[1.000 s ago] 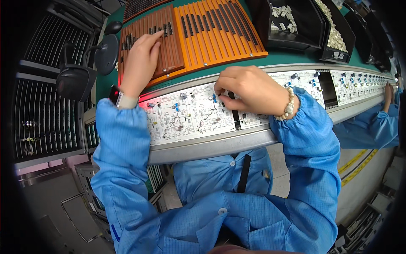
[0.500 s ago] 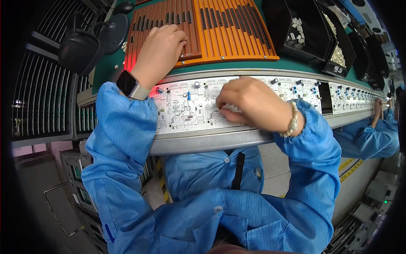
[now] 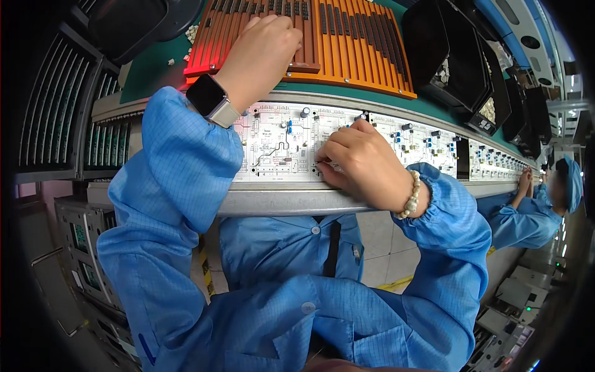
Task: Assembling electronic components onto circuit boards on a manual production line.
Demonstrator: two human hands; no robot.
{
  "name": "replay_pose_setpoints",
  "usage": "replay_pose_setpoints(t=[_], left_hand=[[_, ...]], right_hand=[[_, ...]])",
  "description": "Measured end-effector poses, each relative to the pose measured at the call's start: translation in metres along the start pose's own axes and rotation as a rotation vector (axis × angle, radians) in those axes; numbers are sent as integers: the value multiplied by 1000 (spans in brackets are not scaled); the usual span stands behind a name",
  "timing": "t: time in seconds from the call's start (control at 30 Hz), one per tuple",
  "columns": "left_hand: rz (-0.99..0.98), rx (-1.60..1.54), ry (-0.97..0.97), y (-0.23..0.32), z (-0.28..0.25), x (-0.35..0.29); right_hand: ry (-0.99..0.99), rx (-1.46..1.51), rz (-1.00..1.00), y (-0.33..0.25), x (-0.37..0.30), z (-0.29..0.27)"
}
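Observation:
My left hand (image 3: 268,54), a watch on its wrist, rests over a reddish-brown slotted tray (image 3: 217,49) with its fingers curled down. Its fingertips are hidden, so whatever they hold does not show. Rows of small black components (image 3: 296,10) sit in the tray's slots. Below, my right hand (image 3: 370,162) is low over a white printed circuit board (image 3: 269,149), thumb and fingers pinched together near its surface. What lies in that pinch is too small to make out. Blue and black parts stand on the boards, among them a capacitor (image 3: 304,112).
An orange slotted tray (image 3: 348,73) adjoins the brown one on a green mat (image 3: 158,71). Black bins (image 3: 434,46) with white parts stand at the right. A metal rail (image 3: 279,202) edges the board line. Further right, another person (image 3: 527,217) works; dark racks (image 3: 49,118) stand left.
My right hand's thumb and fingers have closed together and come down to the board. My left hand stays over the brown tray. The whole view has shifted slightly.

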State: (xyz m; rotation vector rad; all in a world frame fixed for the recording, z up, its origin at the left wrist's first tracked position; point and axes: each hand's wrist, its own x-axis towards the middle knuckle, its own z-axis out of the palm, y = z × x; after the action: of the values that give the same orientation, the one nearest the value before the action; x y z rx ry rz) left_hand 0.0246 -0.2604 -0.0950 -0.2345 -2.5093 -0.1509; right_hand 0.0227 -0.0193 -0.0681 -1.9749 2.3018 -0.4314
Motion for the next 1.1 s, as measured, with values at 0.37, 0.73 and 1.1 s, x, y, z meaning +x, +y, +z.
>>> replay_pose_setpoints(t=[0.37,0.73,1.1], left_hand=[[-14,-96,108,1,-15,-13],[6,-306,-83,41,-59,-43],[98,-407,-322,55,-49,-51]], right_hand=[[0,-130,67,-13,4,3],[-11,-58,43,0,-3,-28],[249,-155,525,114,12,-29]])
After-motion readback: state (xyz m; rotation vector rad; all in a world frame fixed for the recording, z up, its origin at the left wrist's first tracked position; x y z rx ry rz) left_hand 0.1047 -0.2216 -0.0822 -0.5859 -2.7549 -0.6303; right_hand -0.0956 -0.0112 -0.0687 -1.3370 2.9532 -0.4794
